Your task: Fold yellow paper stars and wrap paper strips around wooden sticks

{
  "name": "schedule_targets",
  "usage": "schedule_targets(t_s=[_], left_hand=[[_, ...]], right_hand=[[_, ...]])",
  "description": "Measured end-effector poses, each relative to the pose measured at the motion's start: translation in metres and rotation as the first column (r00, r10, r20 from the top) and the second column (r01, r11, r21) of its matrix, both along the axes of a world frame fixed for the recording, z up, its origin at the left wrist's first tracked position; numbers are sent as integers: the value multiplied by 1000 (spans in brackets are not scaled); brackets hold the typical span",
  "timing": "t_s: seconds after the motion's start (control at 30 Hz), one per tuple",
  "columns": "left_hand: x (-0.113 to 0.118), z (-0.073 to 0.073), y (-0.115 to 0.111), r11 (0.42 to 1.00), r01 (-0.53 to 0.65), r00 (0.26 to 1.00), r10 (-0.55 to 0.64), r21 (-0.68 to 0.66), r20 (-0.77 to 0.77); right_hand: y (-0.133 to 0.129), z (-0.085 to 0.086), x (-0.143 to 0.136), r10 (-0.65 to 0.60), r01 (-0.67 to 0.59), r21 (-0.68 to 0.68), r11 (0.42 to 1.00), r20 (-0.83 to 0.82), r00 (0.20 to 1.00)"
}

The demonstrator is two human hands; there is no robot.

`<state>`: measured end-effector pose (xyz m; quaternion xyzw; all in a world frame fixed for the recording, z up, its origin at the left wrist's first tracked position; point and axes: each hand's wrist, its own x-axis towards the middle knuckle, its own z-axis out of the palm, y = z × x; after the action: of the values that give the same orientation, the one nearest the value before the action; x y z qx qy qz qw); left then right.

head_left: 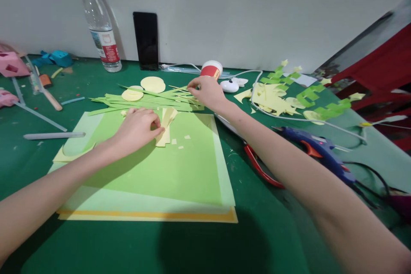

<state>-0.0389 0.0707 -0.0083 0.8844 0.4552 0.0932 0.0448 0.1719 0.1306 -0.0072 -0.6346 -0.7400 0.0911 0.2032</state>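
Observation:
My left hand (139, 125) rests over the green paper sheets (189, 171), fingers curled and closed, thumb tip touching the edge of a small bundle of pale yellow paper strips (165, 126). Whether anything is inside those fingers is hidden. Farther back, my right hand (207, 90) pinches thumb against forefinger at the end of a thin pale paper strip (177, 88). Under and left of it lies a pile of long green paper strips (144, 102). Two pale yellow paper circles (153, 84) sit on that pile. Tiny yellow scraps (180, 141) dot the green sheet.
Scissors with red handles (260, 170) lie partly under my right forearm, beside a blue glue gun (321, 147). A water bottle (102, 34), a phone (146, 40) and a red-and-white paper cup (212, 69) stand at the back. Cut paper pieces (272, 97) and a white cable (289, 117) lie right.

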Motion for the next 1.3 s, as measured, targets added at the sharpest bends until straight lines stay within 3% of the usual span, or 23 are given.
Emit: schedule_targets(t_s=[0.27,0.43,0.57,0.7,0.93,1.03,1.2,1.3], left_hand=[[-1,6,2,995,23,998,-18,-93,58],[6,16,-8,984,25,985,6,-178,173],[20,23,-31,919,103,958,12,-381,287],[33,19,-52,834,174,927,41,-524,374],[37,14,-61,736,233,916,54,-635,399],[35,18,-59,734,258,892,69,-629,447],[32,20,-54,709,262,722,307,-655,620],[31,18,-52,674,248,671,399,-696,625]], right_hand=[[-47,0,1,38,-64,-93,994,-258,965],[-84,6,8,9,-93,-153,984,-478,878],[-117,7,4,-8,-213,-259,942,-654,757],[-141,5,-3,-68,-276,-323,905,-751,657],[-151,5,-3,-143,-320,-379,868,-809,570],[-151,4,0,-173,-361,-411,837,-824,539],[-153,7,4,-209,-437,-468,769,-829,519],[-154,10,4,-206,-452,-480,752,-822,530]])
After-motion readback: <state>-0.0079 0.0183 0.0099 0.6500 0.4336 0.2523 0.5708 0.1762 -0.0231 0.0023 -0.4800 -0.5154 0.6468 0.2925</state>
